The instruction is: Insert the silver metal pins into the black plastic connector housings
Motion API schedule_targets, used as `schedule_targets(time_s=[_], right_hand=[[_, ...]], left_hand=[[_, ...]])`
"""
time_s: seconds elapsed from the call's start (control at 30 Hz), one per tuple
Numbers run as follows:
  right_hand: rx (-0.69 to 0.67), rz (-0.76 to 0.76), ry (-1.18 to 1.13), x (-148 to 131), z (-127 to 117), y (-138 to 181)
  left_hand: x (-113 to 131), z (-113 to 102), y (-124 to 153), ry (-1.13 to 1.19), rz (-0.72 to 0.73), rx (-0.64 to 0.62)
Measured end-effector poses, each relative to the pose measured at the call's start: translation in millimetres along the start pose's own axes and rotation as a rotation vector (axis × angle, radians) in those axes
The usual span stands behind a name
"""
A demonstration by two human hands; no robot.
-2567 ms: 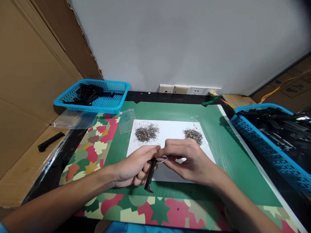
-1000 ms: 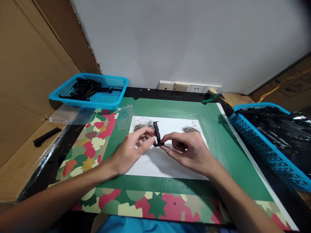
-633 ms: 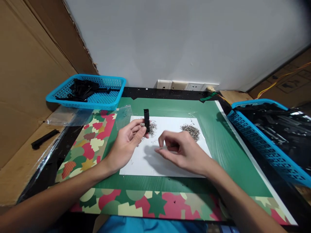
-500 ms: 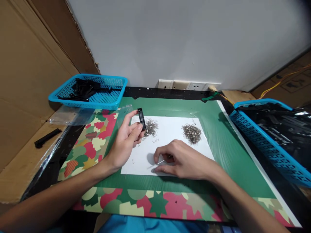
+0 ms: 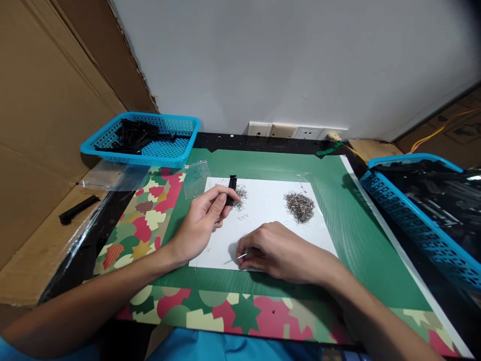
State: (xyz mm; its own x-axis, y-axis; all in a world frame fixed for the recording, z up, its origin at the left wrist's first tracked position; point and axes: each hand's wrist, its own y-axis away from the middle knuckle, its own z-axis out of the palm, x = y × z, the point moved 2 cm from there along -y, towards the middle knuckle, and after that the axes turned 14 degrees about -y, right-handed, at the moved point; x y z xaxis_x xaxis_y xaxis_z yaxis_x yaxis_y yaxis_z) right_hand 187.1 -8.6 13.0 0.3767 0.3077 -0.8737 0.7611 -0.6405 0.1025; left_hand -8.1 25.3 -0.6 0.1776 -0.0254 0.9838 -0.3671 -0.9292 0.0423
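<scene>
My left hand (image 5: 201, 220) pinches a narrow black plastic part (image 5: 233, 182) between thumb and fingers, its upper end sticking up. Just behind it on the white paper (image 5: 220, 249) lies a loose pile of small bent wire pieces (image 5: 242, 195), partly hidden by the hand. Low over the paper's front edge, my right hand (image 5: 276, 250) is closed on a thin silvery rod (image 5: 242, 255), whose tip points left. Most of that rod is covered by the fingers. Farther right on the paper is a denser pile of small metal pieces (image 5: 299, 206).
A blue basket (image 5: 161, 159) of black parts stands at the back left, another blue basket (image 5: 421, 225) at the right. One black part (image 5: 78, 209) lies on cardboard at the left. A clear bag (image 5: 197, 178) touches the green mat (image 5: 361, 250). Sockets (image 5: 285, 131) line the wall.
My left hand has moved slightly right and turned the black part more upright, with its fingers now wrapped over its lower end. My right hand stays nearly in place, the rod now plainer to see.
</scene>
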Motion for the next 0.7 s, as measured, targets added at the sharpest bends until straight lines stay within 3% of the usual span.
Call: schedule_targets(time_s=[0.13,0.4,0.7], right_hand=[[0.068,-0.005,-0.083,-4,-8,3],[0.593,-0.176,-0.21,-8,-20,11],[0.761,-0.33,-0.101,-7,-14,7]], left_hand=[[0,-1,0,-0.033,-0.023,-0.015],[2,4,4,0.066,-0.049,-0.196],[2,9,7,0.107,-0.044,-0.233]])
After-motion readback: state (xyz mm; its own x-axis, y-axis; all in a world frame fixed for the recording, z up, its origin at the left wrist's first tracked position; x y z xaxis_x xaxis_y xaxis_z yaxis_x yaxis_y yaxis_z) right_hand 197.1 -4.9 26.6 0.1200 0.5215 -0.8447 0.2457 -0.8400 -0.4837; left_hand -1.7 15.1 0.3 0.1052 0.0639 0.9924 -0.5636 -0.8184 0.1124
